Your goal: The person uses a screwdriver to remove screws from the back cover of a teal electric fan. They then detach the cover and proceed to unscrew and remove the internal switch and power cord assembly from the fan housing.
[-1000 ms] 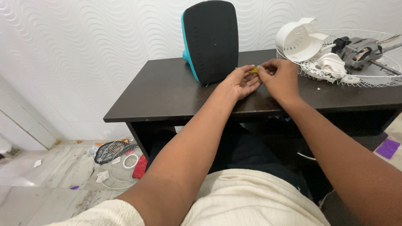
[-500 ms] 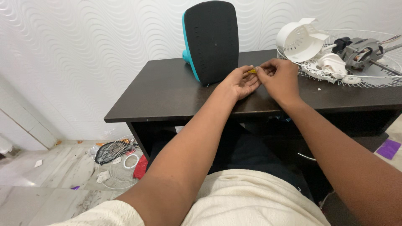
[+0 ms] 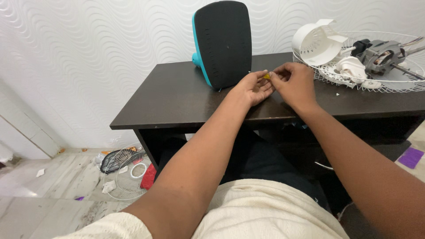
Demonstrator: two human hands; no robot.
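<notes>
My left hand (image 3: 252, 87) and my right hand (image 3: 295, 82) meet fingertip to fingertip over the dark wooden table (image 3: 177, 99). Between them they pinch a small yellow piece (image 3: 267, 76), most of it hidden by the fingers. Just left of my left hand stands an upright black and teal fan base (image 3: 222, 43).
At the table's right end lies a white wire fan guard (image 3: 398, 84) holding a white motor housing (image 3: 316, 42) and a grey fan motor (image 3: 380, 54). On the floor to the left rests another wire guard (image 3: 124, 173) with scraps. A purple piece (image 3: 410, 156) lies at the right.
Both hands stay in place; the fingertips shift slightly on the yellow piece.
</notes>
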